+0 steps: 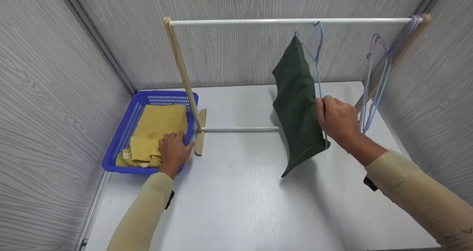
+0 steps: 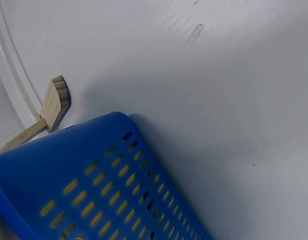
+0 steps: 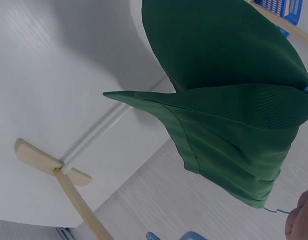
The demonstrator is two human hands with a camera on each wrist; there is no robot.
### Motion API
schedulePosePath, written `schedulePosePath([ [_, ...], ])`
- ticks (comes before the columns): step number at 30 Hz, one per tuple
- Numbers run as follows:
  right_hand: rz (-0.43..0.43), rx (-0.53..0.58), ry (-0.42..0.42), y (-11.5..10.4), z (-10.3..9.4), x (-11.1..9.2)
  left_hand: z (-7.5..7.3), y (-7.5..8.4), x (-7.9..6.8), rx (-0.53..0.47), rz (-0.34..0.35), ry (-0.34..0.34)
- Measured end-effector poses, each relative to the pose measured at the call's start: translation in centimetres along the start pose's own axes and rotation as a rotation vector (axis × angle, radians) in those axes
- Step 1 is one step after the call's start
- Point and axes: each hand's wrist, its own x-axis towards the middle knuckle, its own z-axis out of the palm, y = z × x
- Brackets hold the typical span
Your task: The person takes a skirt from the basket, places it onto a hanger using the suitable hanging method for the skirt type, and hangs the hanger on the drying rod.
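Note:
A dark green cloth (image 1: 295, 103) hangs on a light-blue wire hanger (image 1: 319, 71), whose hook sits over the white rod. My right hand (image 1: 338, 118) grips the hanger along its near side, with the thumb against the cloth edge. In the right wrist view the green cloth (image 3: 233, 115) drapes in folds, and part of the right hand (image 3: 302, 217) shows at the edge. At the left, my left hand (image 1: 173, 151) holds the right rim of a blue basket (image 1: 111, 158), fingers inside by folded yellow cloth (image 1: 162, 119). The left wrist view shows the basket's slotted side (image 2: 69, 160).
A wooden rack carries the white rod (image 1: 240, 22); its left post (image 1: 181, 66) stands beside the basket. Several spare hangers (image 1: 380, 84) hang at the right end. A lower white bar (image 1: 240, 129) runs above the white table (image 1: 236, 199). Grey panels (image 1: 236, 58) enclose the table.

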Motion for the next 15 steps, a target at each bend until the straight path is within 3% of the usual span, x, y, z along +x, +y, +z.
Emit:
schedulePosePath([
  [6,0.042,0.020,0.048,0.3,-1.2,0.6,-0.1,-0.1,0.0,-0.014,-0.008,0.004],
  [12,0.183,0.029,-0.029,1.2,-2.7,2.1,-0.2,0.0,-0.1,-0.013,-0.017,-0.012],
  [15,0.212,0.021,-0.039,1.9,-2.9,2.5,-0.2,0.2,-0.2,-0.012,-0.021,-0.013],
])
